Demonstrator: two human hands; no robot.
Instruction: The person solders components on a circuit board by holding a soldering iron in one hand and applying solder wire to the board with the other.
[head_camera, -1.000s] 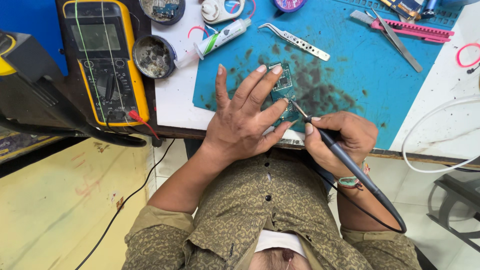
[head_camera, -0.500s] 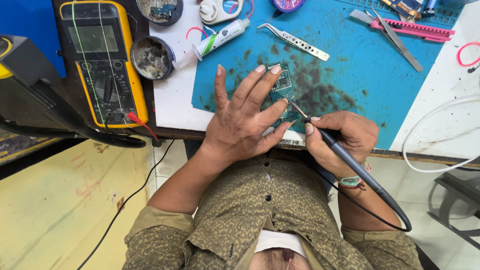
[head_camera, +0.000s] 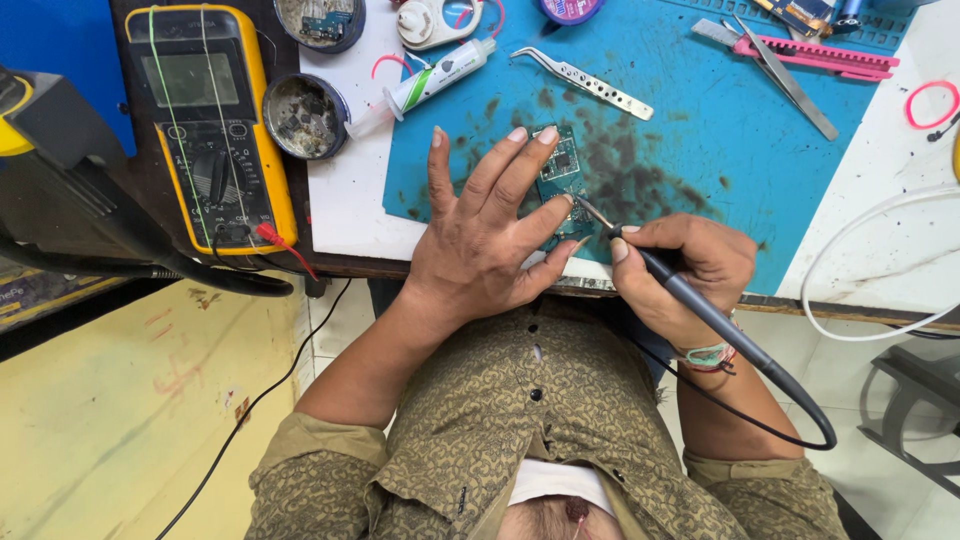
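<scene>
1. Left hand (head_camera: 485, 235): flat, fingers spread wide, pressing a small green circuit board (head_camera: 562, 172) down onto the blue mat (head_camera: 700, 120). It grips nothing; the palm and fingers only pin the board.
2. Right hand (head_camera: 690, 270): closed in a pen grip around a black soldering iron (head_camera: 700, 305). The tip (head_camera: 585, 210) touches the board's near edge, just beside the left fingertips.
3. The iron's black cord loops down past the right wrist, off the table edge.
4. Board: lies at the near edge of the mat, between the two hands, partly hidden under the left fingers.
5. Progress, as a judgement: soldering looks to be under way, with the tip on the board. Which joints are finished or left is too small to tell. The mat around the board is darkly stained.
6. Beyond the left fingertips: metal tweezers (head_camera: 585, 82), and a syringe tube (head_camera: 430, 80) lying tilted.
7. Out past the left hand: a round tin (head_camera: 305, 115) of dark residue, then a yellow multimeter (head_camera: 205, 120) with a red probe lead.
8. Beyond the right hand, well apart: pink tool (head_camera: 815, 55), a second pair of tweezers (head_camera: 790, 85), a white cable (head_camera: 850, 250).
</scene>
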